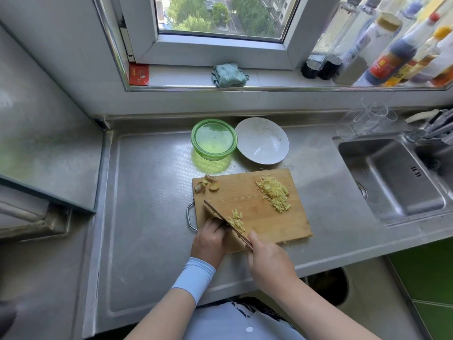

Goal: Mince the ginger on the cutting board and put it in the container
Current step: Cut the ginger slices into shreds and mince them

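Note:
A wooden cutting board (267, 224) lies on the steel counter. A large pile of ginger strips (274, 192) sits at its far right, and a small pile (236, 220) lies beside the cleaver blade (220, 217). Ginger peel scraps (207, 184) lie at the board's far left corner. My right hand (268, 262) grips the cleaver handle at the board's near edge. My left hand (209, 238) has curled fingers against the blade's left side; what is under them is hidden. A green lidded container (214, 139) stands behind the board.
A white bowl (262, 141) tilts beside the green container. The sink (389, 177) is to the right, with a clear measuring cup (372, 116) behind it. Bottles (392, 47) and a folded cloth (229, 74) sit on the window sill. A bin (328, 285) stands below the counter edge.

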Demonstrator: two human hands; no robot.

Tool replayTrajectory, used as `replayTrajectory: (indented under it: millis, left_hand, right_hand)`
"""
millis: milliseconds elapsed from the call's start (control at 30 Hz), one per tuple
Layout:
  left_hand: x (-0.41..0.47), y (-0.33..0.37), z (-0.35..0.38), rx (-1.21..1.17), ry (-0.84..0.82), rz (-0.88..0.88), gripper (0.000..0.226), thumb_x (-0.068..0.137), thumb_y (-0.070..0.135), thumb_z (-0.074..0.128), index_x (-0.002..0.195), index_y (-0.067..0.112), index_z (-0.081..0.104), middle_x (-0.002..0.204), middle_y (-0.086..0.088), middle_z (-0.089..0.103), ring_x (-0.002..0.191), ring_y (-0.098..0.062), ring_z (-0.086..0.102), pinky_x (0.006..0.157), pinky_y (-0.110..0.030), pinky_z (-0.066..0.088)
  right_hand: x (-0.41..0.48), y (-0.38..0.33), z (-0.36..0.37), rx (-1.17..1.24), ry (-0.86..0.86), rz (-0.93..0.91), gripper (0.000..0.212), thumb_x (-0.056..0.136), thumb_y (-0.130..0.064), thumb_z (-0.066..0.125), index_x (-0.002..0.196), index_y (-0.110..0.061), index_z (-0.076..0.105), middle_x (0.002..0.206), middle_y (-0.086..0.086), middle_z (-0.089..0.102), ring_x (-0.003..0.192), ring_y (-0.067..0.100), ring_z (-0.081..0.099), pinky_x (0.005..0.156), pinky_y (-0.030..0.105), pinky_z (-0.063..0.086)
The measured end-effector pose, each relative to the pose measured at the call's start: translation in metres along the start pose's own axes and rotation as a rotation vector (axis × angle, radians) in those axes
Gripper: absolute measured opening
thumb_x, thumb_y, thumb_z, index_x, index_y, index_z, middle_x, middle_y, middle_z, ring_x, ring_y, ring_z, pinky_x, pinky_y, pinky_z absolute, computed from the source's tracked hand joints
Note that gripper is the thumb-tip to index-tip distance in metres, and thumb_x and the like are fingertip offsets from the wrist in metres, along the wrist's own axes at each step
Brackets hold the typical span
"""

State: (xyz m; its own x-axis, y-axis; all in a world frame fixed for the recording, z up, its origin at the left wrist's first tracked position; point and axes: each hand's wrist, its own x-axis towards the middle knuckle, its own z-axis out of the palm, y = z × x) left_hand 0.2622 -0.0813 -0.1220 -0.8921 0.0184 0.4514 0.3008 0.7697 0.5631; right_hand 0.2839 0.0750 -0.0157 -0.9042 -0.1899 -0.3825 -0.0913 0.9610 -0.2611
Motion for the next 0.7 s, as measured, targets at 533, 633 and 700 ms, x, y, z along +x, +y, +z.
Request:
replayTrajectory:
  millis: [533, 633, 700]
  left_hand:
    - [-0.002, -0.003, 0.004, 0.047, -0.032, -0.012, 0.008, 0.077, 0.004, 0.071, 0.071, 0.007, 0.067, 0.075, -0.009, 0.061, 0.072, -0.029, 0.056, 0.057, -0.038, 0.047]
    - [-0.001, -0.002, 0.003, 0.056, -0.026, -0.009, 0.009, 0.076, 0.002, 0.072, 0.070, 0.008, 0.067, 0.073, -0.008, 0.060, 0.071, -0.028, 0.054, 0.056, -0.037, 0.046]
    - [-0.001, -0.001, 0.003, 0.053, -0.025, -0.012, 0.008, 0.078, 0.005, 0.068, 0.071, 0.008, 0.067, 0.075, -0.008, 0.061, 0.073, -0.028, 0.055, 0.057, -0.037, 0.047]
  right_hand:
    - [0.008, -0.002, -0.004, 0.018, -0.042, -0.010, 0.013, 0.101, -0.026, 0.041, 0.113, -0.020, 0.040, 0.071, 0.003, 0.051, 0.067, 0.031, 0.055, 0.059, 0.038, 0.044]
    - [0.011, -0.006, -0.006, 0.006, -0.046, -0.017, 0.015, 0.101, -0.025, 0.041, 0.115, -0.019, 0.040, 0.070, 0.001, 0.045, 0.067, 0.029, 0.049, 0.059, 0.036, 0.041]
    - [0.006, -0.001, -0.007, 0.013, -0.046, -0.014, 0.017, 0.102, -0.026, 0.041, 0.118, -0.020, 0.039, 0.070, 0.000, 0.046, 0.067, 0.029, 0.049, 0.058, 0.036, 0.041]
